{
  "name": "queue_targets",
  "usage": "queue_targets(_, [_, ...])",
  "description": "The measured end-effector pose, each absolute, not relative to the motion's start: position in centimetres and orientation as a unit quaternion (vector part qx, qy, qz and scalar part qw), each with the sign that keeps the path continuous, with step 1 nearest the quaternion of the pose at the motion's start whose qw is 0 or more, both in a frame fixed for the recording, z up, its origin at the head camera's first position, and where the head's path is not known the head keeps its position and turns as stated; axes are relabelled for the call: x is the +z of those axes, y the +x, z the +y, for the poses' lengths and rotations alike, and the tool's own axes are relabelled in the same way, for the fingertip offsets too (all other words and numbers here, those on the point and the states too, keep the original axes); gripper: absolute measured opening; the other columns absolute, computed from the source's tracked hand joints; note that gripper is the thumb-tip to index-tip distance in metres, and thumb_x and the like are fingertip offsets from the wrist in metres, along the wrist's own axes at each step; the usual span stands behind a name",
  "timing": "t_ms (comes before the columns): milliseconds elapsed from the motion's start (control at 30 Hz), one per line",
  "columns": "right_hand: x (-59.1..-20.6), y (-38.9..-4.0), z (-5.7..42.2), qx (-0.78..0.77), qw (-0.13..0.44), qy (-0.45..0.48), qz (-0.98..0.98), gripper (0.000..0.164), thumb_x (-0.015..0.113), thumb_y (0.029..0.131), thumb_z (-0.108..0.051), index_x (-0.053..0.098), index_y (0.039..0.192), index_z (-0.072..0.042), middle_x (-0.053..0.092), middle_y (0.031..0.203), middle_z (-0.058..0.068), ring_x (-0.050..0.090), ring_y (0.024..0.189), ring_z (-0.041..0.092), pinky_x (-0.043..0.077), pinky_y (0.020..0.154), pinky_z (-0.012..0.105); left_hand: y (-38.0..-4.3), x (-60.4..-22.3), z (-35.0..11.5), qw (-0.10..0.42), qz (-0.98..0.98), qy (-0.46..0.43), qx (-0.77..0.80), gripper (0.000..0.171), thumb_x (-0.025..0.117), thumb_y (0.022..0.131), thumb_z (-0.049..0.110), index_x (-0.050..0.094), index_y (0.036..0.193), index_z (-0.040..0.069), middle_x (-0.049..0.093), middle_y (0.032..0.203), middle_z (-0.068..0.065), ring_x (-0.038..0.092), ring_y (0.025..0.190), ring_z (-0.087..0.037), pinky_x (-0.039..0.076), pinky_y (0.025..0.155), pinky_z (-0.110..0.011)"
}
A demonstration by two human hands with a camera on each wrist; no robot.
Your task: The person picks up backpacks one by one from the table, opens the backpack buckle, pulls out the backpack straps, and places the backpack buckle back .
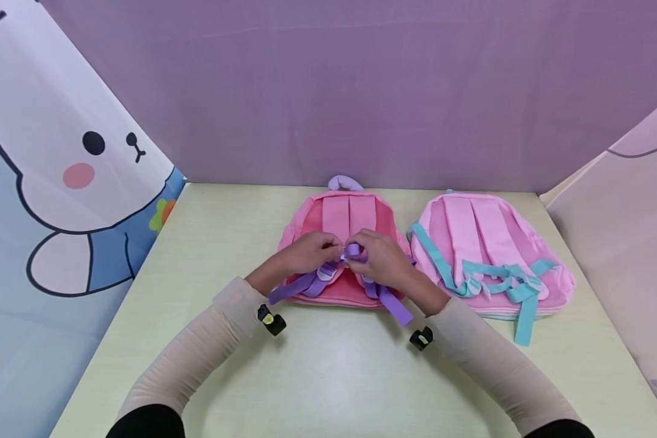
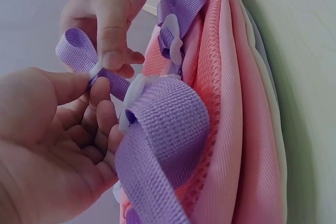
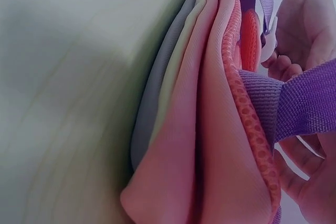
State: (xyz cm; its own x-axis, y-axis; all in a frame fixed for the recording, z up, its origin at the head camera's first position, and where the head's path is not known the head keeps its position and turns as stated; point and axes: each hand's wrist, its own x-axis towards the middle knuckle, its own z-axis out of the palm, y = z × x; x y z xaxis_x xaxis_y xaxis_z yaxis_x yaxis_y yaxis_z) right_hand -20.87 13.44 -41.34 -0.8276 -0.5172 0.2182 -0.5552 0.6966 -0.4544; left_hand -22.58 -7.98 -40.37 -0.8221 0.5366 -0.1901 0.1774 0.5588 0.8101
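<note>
A pink backpack (image 1: 385, 219) with a coral mesh back panel lies back-side up, its lilac top handle (image 1: 344, 182) at the far end. Both hands meet over its middle. Thumb and fingertips of my left hand (image 1: 309, 252) pinch a small white plastic buckle (image 2: 95, 70) on a purple strap. From the other side my right hand (image 1: 382, 258) pinches the looped purple webbing (image 2: 74, 50) at that buckle. Another white buckle (image 2: 135, 98) and a wide fold of purple strap (image 2: 168, 114) sit beside my left fingers. Purple strap ends (image 1: 396, 306) hang toward the front.
A lighter pink backpack (image 1: 432, 213) with turquoise straps (image 1: 520, 292) lies close on the right, one strap end on the pale wooden table (image 1: 328, 365). A purple cloth wall (image 1: 361, 91) stands behind, with a cartoon-printed panel (image 1: 49, 152) at the left.
</note>
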Motion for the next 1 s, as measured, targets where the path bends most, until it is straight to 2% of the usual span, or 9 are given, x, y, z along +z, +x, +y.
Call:
queue_targets(567, [-42.7,-21.4,13.4,0.334,0.046,0.293,-0.894,0.029,0.082,0.084,-0.016,0.071,0.109,-0.006,0.07,0.098,0.008,0.065,0.081,0.019,0.056,0.071,0.03,-23.0,-40.5,-8.3,0.219,0.845,0.201,0.444,0.021,0.053,0.107,0.022,0.068,0.107,0.008,0.058,0.086,-0.003,0.054,0.082,-0.017,0.044,0.073,-0.027])
queue_targets(1000, [-42.7,-21.5,13.2,0.32,0.045,0.292,-0.9,0.027,0.081,0.084,-0.017,0.071,0.107,-0.007,0.071,0.1,0.007,0.065,0.084,0.02,0.056,0.075,0.035,-23.0,-40.5,-8.3,0.223,0.848,0.198,0.438,0.02,0.055,0.106,0.022,0.069,0.11,0.009,0.06,0.089,-0.004,0.056,0.084,-0.017,0.046,0.075,-0.027])
